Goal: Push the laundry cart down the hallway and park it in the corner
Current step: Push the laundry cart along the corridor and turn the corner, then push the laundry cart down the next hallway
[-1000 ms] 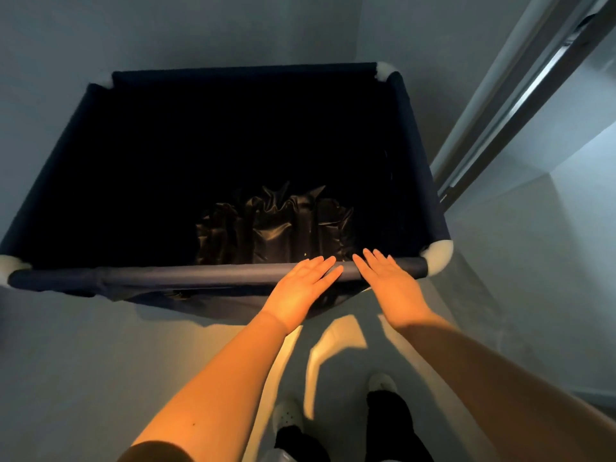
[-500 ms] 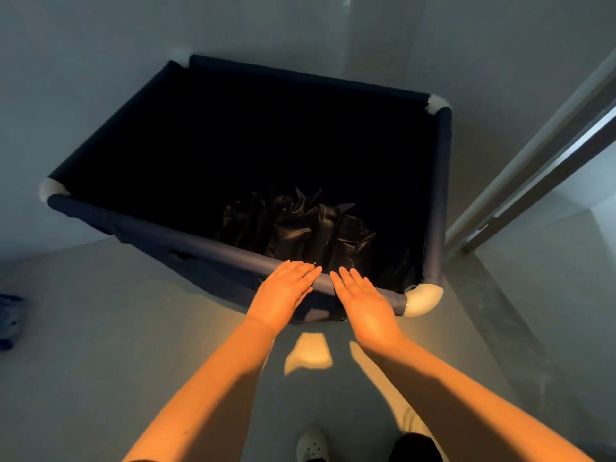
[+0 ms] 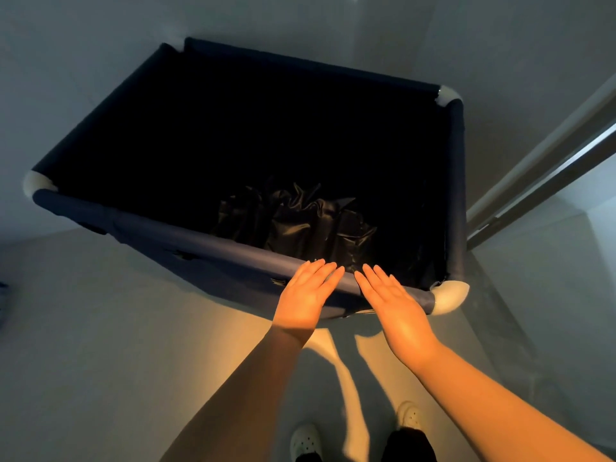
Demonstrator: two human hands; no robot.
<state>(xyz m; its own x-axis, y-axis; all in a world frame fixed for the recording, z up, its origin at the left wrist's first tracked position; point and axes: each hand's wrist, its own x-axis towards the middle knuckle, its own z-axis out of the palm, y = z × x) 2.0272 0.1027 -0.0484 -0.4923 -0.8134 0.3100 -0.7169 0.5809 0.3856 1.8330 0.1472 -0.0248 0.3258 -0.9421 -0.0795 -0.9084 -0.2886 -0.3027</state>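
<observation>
Head view: the laundry cart (image 3: 456, 195) stands on the pale floor (image 3: 100, 345) ahead of the person, turned at a slant, its far rim close to the wall (image 3: 300, 21) and its right side near a door frame (image 3: 540, 181). Crumpled dark fabric (image 3: 293, 221) lies in the bottom. The left hand (image 3: 306, 295) and the right hand (image 3: 396, 301) rest flat, side by side, on the near rail (image 3: 166, 228), toward its right end beside the white corner cap (image 3: 448, 296). Neither grip is clenched: the fingers lie straight over the rail, palms pressing, nothing grasped.

The step in hand looks like the parking: nudging the cart into the corner. The next move probably calls for a gentle forward push with a slight turn to square the cart against the walls, minding the door frame on the right.
</observation>
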